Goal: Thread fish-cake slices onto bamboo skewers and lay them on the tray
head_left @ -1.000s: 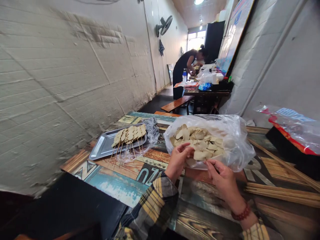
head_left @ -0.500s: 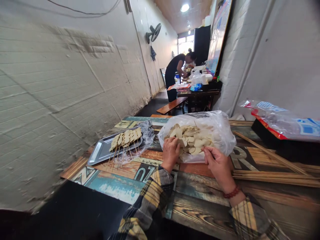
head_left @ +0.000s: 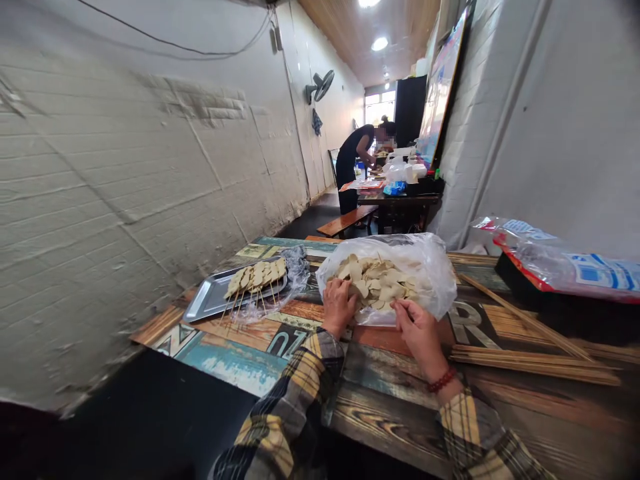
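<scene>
A clear plastic bag (head_left: pixel 437 267) lies open on the table, full of thin pale beige slices (head_left: pixel 383 283). My left hand (head_left: pixel 340 307) has its fingers curled at the left side of the heap, touching the slices; what is between them is hidden. At the near right edge of the slices, thumb and forefinger of my right hand (head_left: pixel 417 330) are pinched together on something too small to make out. To the left, a metal tray (head_left: pixel 207 300) bears several skewers of slices (head_left: pixel 257 277), their bare sticks pointing toward me over the rim.
Bundles of thin wooden sticks (head_left: pixel 530 363) lie on the right of the patterned table (head_left: pixel 390 420). Behind them stands a black box (head_left: pixel 525 280) with plastic packaging (head_left: pixel 595 267). Crumpled clear film (head_left: pixel 297 267) touches the tray. Farther off, a person (head_left: pixel 353 160) bends over another table.
The view has shifted, so the whole scene sits slightly lower. My right hand stays pinched and is a little closer to my left hand. My left hand keeps its place at the slices.
</scene>
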Available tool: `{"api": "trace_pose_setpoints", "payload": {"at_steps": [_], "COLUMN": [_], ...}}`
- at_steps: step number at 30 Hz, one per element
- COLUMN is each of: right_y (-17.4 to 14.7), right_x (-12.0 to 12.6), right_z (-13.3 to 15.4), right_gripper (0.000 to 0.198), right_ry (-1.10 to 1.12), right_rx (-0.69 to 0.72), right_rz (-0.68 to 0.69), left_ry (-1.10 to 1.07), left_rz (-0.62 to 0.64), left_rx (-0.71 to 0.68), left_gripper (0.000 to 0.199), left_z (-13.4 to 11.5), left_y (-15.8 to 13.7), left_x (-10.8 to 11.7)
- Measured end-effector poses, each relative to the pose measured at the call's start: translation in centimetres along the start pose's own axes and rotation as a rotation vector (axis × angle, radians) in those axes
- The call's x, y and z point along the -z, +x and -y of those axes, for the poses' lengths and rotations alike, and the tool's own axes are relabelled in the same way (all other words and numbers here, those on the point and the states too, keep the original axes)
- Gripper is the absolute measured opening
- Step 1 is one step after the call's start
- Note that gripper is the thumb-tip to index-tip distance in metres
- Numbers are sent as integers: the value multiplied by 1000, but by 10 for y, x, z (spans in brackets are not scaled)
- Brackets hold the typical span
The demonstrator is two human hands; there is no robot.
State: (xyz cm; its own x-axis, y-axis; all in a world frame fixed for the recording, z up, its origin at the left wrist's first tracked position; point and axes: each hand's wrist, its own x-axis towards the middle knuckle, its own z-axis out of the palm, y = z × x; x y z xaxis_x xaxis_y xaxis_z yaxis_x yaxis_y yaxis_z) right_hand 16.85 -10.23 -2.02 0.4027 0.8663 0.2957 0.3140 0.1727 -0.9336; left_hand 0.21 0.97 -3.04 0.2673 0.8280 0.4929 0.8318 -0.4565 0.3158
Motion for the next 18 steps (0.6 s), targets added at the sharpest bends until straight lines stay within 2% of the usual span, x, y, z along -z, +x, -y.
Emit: {"api": "trace_pose_setpoints", "payload": {"at_steps": [8,11,14,18], "right_y": [-2,-2,-3,-5], "right_x": [1,2,3,3], "right_z": [1,4,7,12], "right_gripper": [40,40,39,38], "right_ry": [-10,3,28,107], "right_rx": [-14,-23,-35,-103], "right_rz": [36,41,49,87], "left_ry": [-21,-132,-493,-1208], "left_rz": [-33,-78,-106,-2], "left_rx": [44,68,183,451], "left_gripper": [18,9,4,27], "left_z": [0,1,1,-4], "left_y": [-6,-5,-2,-1], "left_x": [6,4,1,6]}}
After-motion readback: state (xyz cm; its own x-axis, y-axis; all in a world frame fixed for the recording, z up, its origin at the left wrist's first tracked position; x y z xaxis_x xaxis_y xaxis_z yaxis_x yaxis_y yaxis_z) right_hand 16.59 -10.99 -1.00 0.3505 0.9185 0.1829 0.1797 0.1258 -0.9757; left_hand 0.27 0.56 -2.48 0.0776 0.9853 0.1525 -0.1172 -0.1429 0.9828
